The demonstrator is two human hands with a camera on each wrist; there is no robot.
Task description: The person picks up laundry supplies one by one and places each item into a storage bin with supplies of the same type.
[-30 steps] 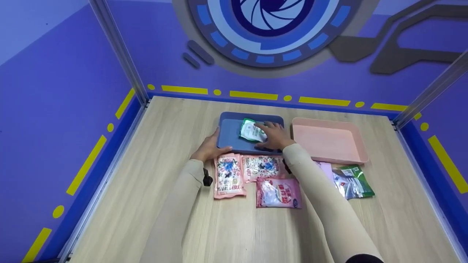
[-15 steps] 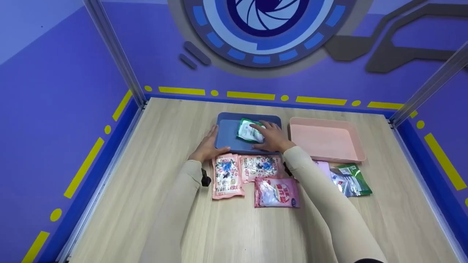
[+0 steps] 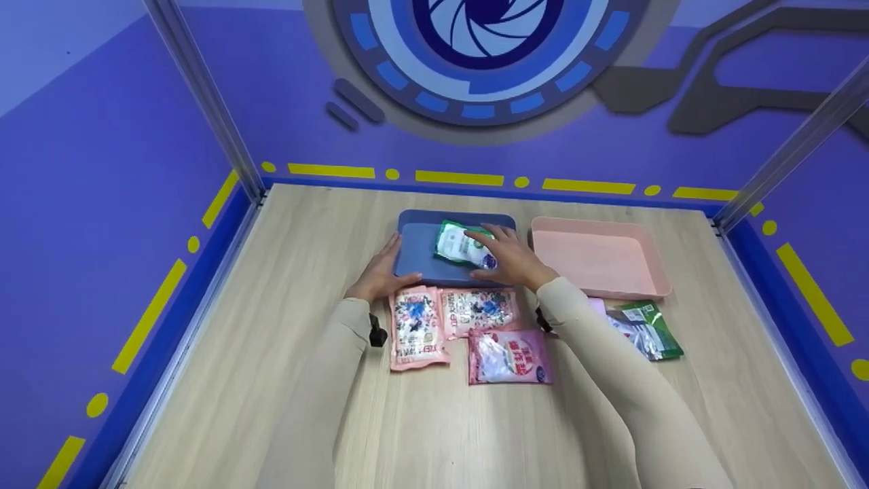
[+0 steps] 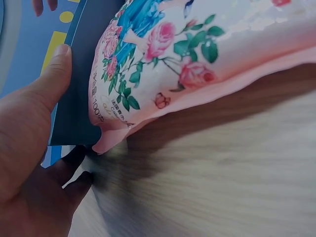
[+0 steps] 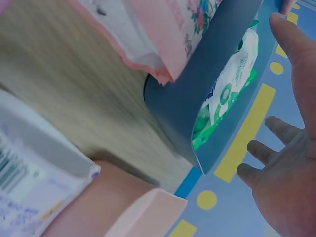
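- I have the green-edged packet [image 3: 453, 241] lying inside the blue tray [image 3: 415, 255], right of its middle, with one end partly hidden under the right hand [image 3: 514, 261]
- That right hand is spread and relaxed, and in its wrist view I see daylight between the fingers and the packet, so I read it as gripping nothing
- My left hand [image 3: 380, 273] braces the tray's near left corner, fingers along the left side and thumb toward the near wall, spread rather than clenched
- I judge the step as settling the packet in the tray; a flat, light pat suits it better than a pinch, since the soft film would probably crease
- I would lift the right hand straight up, because a sideways drag could pull the packet out of place
- I want the left hand pressing only gently, as a hard shove could slide the tray on the worktop [image 3: 414, 424] toward the pink tray [image 3: 597, 255]
- I mind the two flowered packets [image 3: 417, 326] crowding the near wall, which my left thumb could easily nudge
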